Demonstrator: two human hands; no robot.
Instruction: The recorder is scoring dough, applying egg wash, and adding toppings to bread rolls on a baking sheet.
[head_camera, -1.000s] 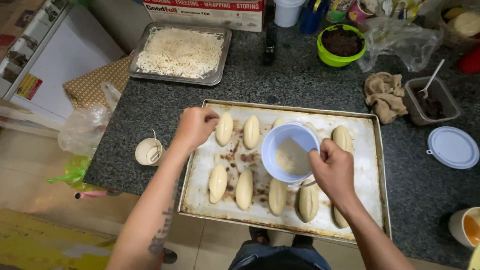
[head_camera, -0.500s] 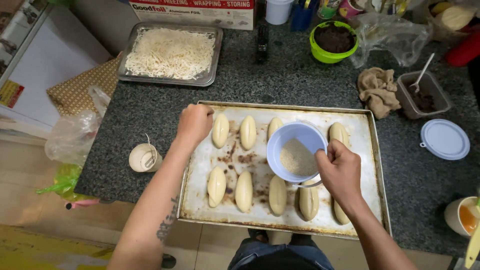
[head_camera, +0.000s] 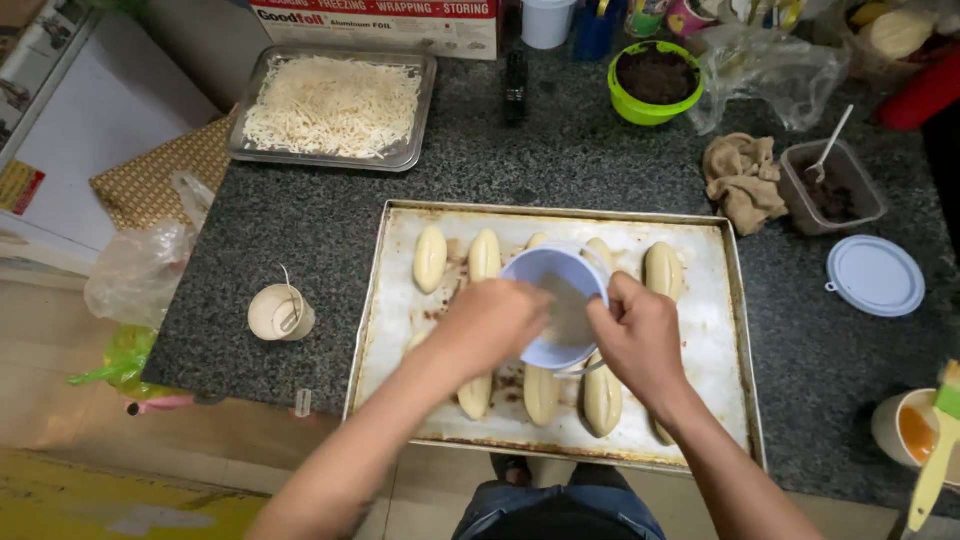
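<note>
Over the metal baking tray (head_camera: 395, 300) on the dark stone surface (head_camera: 300, 230), the right hand (head_camera: 640, 335) gripped a pale blue bowl (head_camera: 560, 290) by its rim while the left hand (head_camera: 490, 325) dipped into it, fingers curled, their contents hidden. Two rows of oblong dough rolls (head_camera: 430, 258) lay with long axes running front to back; by my judgement the topping had barely started, since the visible rolls looked bare.

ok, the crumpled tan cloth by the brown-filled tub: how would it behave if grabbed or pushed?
The tan cloth lies bunched in soft folds, so it is probably floppy and would sag from a pinch. It looks light. Pushed on the speckled stone counter, it would likely bunch or drag rather than roll.
</note>
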